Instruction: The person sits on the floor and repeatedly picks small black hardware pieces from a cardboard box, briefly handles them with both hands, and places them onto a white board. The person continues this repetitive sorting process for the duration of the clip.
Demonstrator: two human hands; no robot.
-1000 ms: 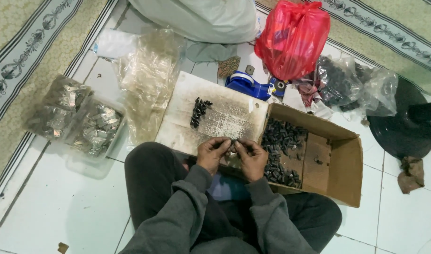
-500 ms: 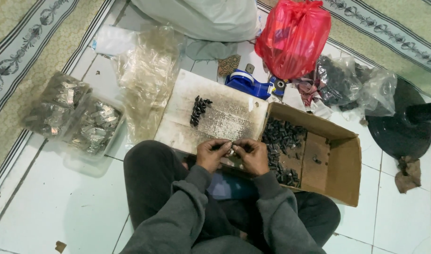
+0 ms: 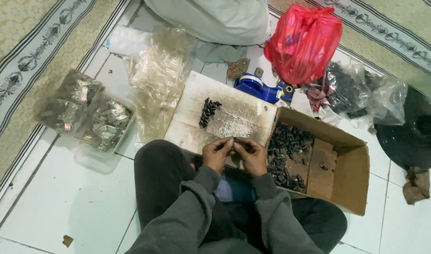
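Over the near edge of the worn white board (image 3: pixel 234 120), at about 6 o'clock on it: left hand (image 3: pixel 217 154) and right hand (image 3: pixel 252 156) met thumb to thumb, fingertips of both pinched on a small dark part (image 3: pixel 234 140). Mostly hidden by the fingers, so could not be made out in shape. Neither hand clenched into a fist nor released; only the tips closed on the piece.

Judged light enough for two fingertips, and stiff, probably hard plastic or metal. Looked easy to fumble because of its small size, so best taken by opposite sides between thumb and forefinger, close above the board. Seemed unlikely to break if dropped, though quick to vanish among its likes.

At 11 o'clock from the hands, well apart on the board, lay a small heap of dark parts (image 3: pixel 208 111). At 3 o'clock, just beside the right hand, stood an open cardboard box (image 3: pixel 352 171) with a mass of the same dark pieces (image 3: pixel 288 148) in its left compartment. At 1 o'clock, past the board, sat a blue tape dispenser (image 3: pixel 254 87) and, farther at 1 o'clock, a knotted red plastic bag (image 3: pixel 304 42). At 10 o'clock lay crumpled clear plastic bags (image 3: pixel 159 80); at 9 o'clock, well apart, packed bags of silvery pieces (image 3: pixel 84 113) on the pale tiled floor (image 3: pixel 60 207).
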